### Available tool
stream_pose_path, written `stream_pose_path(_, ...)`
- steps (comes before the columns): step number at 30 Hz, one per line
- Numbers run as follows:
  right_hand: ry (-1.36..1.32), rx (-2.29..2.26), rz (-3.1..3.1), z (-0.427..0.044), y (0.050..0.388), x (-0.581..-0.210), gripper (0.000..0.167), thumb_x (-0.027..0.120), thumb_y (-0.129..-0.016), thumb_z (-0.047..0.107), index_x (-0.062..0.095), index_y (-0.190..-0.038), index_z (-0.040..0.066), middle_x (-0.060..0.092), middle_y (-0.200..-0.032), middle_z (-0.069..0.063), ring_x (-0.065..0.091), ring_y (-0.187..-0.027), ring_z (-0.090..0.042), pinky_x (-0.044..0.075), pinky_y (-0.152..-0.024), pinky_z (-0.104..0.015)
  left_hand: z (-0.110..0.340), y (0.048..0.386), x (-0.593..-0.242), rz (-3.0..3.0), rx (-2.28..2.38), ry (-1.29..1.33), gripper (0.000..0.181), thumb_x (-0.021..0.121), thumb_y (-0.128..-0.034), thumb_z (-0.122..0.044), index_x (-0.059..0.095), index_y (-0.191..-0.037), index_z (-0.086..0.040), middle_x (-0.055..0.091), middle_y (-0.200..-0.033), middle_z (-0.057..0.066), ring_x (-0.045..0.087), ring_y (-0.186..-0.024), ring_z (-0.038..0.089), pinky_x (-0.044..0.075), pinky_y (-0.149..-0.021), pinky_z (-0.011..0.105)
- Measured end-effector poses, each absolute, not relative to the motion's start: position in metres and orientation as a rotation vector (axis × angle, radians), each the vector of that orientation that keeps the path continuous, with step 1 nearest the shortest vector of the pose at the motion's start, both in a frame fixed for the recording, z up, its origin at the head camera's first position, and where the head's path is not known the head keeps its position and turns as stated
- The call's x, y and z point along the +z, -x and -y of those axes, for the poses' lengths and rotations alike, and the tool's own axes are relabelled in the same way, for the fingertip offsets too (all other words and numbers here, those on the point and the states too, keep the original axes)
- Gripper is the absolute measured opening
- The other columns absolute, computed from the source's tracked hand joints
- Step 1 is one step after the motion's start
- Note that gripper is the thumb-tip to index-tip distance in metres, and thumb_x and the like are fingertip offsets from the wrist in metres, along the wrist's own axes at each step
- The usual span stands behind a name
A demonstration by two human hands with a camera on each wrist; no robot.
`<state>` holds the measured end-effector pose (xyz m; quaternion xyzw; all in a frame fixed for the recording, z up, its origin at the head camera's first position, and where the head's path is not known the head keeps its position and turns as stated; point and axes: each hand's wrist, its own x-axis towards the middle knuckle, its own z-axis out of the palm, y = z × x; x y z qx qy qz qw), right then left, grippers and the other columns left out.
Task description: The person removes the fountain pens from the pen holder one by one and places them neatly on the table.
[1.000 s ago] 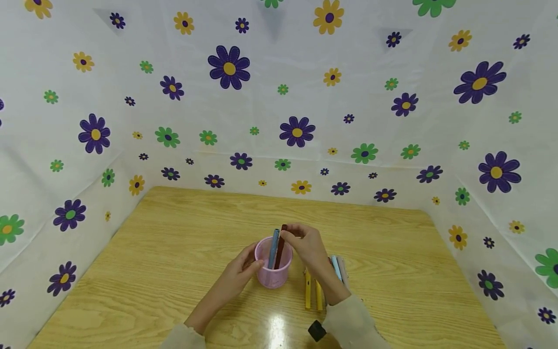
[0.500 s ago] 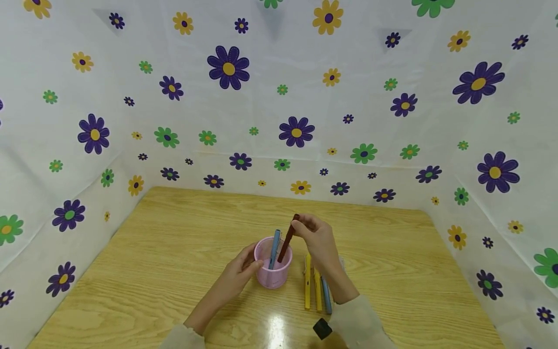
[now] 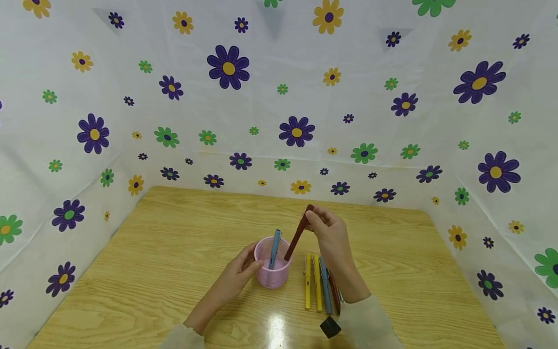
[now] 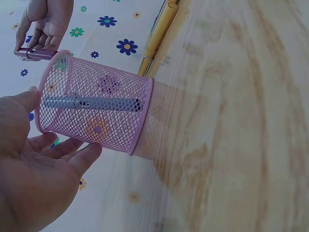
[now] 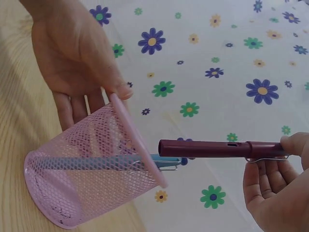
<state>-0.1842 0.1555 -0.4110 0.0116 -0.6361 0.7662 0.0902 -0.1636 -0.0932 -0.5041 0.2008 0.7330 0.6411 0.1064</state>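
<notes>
My left hand [image 3: 239, 271] holds a pink mesh pen holder [image 3: 272, 279], thumb at the rim and fingers along its side. A blue pen [image 3: 274, 249] leans inside it, its clip showing at the mouth in the right wrist view. My right hand [image 3: 330, 235] pinches a dark red pen [image 3: 298, 233] near its clip end. That pen slants over the holder's right rim in the head view. The right wrist view shows the dark red pen [image 5: 207, 148] just outside the mouth, apart from the blue one.
Right of the holder, two yellow pens [image 3: 312, 286], a blue pen [image 3: 325, 291] and a dark red pen [image 3: 334, 293] lie side by side; my right forearm partly hides the row. Flowered cloth [image 3: 279, 102] surrounds the wooden table [image 3: 187, 223] at the back and sides.
My right hand has drawn the dark red pen up and to the right, from inside the holder to its rim. More of the pen row is uncovered. My left hand and the holder stay put.
</notes>
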Motion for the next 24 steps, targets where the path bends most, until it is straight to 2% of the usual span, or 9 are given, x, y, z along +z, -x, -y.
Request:
stream_pose_path(12, 0.0, 2.312, 1.84, -0.173, 0.176, -0.399, 0.031, 0.063, -0.104, 0.01, 0.058, -0.124, -0.013, 0.064, -0.11, -0.014, 0.068, -0.091, -0.021, 0.059, -0.097, -0.033, 0.093, 0.164, -0.502, -2.158, 1.88, -0.592, 0.059, 0.056, -0.1091, -0.021, 0.032, -0.158, 0.003, 0.043, -0.154, 0.029, 0.041, -0.145, 0.041, 0.038, -0.118, 0.04)
stream_pose_path(24, 0.078, 2.318, 1.846, -0.203, 0.166, -0.396, 0.034, 0.06, -0.106, 0.012, 0.054, -0.128, -0.013, 0.058, -0.116, -0.012, 0.064, -0.094, -0.018, 0.058, -0.095, -0.027, 0.093, 0.165, -0.503, -2.153, 1.885, -0.588, 0.06, 0.056, -0.1088, -0.02, 0.032, -0.158, 0.004, 0.042, -0.155, 0.029, 0.041, -0.145, 0.04, 0.037, -0.119, 0.039)
